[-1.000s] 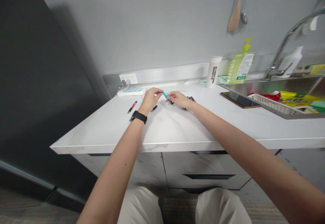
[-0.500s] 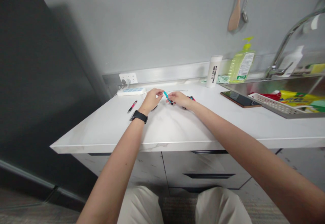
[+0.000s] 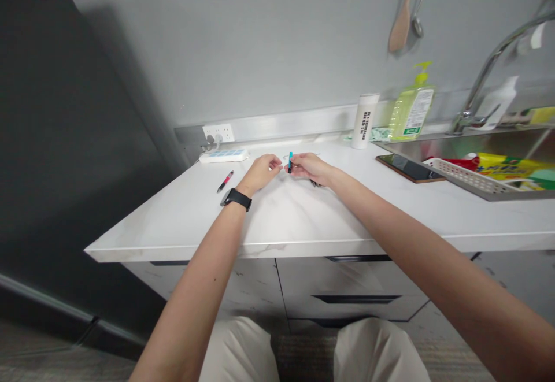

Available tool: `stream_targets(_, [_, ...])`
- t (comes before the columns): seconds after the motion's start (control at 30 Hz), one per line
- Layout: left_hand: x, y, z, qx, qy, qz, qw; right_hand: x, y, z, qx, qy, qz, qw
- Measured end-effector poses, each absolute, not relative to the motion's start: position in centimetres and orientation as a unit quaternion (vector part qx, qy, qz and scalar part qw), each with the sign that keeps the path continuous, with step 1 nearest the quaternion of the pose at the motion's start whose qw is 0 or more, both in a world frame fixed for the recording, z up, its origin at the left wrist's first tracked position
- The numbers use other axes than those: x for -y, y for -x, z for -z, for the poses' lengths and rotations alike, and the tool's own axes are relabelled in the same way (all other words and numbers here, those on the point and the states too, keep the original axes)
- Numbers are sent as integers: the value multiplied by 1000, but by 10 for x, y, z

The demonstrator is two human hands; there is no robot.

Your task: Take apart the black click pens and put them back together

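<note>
A short blue-and-black pen (image 3: 290, 162) stands nearly upright between the fingertips of my right hand (image 3: 315, 167), just above the counter. Close by on its left is my left hand (image 3: 262, 172), fingers loosely curved and a little apart, with nothing seen in them. A small gap separates the left fingertips from the pen. Under my right wrist lie some dark pen tips (image 3: 315, 183), mostly hidden by the hand. To the left of my left hand, a pink-and-black pen (image 3: 225, 181) lies slanted on the white counter (image 3: 173, 220).
A white power strip (image 3: 224, 156) lies by the wall below a socket (image 3: 219, 133). Toward the right are a white bottle (image 3: 365, 121), a yellow-green soap dispenser (image 3: 413, 110), a phone (image 3: 410, 169) and the sink (image 3: 498, 198) with packets in it.
The pen has turned from slanted to nearly upright in my right hand. My left fingers have come off its blue end. Both hands stay in about the same place.
</note>
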State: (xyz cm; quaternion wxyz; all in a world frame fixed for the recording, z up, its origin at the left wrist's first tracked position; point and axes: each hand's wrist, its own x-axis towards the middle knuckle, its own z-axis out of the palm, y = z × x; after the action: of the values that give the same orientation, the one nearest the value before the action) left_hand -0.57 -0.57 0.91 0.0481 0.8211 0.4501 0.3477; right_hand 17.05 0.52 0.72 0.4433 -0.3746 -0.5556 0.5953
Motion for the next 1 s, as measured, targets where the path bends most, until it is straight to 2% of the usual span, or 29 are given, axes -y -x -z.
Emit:
stream_targets(0.27, [9,4,-9,-436,-832,-336,63,-6,-171,-6,508,358,-605,497])
stream_targets(1.0, [8,5,-7,-441,-836,-317,72,-11,-173,-6,530,368,-611,460])
